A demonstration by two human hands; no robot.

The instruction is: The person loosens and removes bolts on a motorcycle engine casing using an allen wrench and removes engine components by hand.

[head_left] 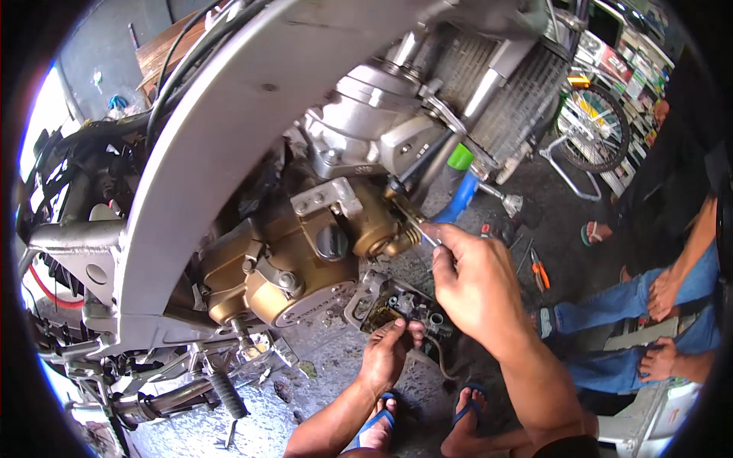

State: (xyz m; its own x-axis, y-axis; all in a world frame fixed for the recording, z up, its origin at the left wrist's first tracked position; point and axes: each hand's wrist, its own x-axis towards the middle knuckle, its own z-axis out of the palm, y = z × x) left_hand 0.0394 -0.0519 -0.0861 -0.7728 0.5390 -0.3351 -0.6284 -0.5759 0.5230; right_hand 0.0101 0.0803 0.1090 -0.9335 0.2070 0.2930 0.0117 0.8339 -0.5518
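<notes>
Pinching slim metal tool (430, 240) in right hand (482, 291) — partly hidden by fingers — just beside right edge of gold engine (309, 278). Grasping hollowed metal part (413, 307) in fingers of left hand (384, 355), hard to make out inside. With room over floor (271, 416) between left forearm and engine's lower edge, near 2 feet (376, 433).

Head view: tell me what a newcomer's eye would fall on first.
The broad silver frame beam stands out first, curving across the upper left, with the bronze engine below and right of it, near the centre. Next comes the right hand, just right of the engine, its fingers pinching a thin metal rod. Bright orange-handled pliers catch the eye on the dark floor farther right.
</notes>
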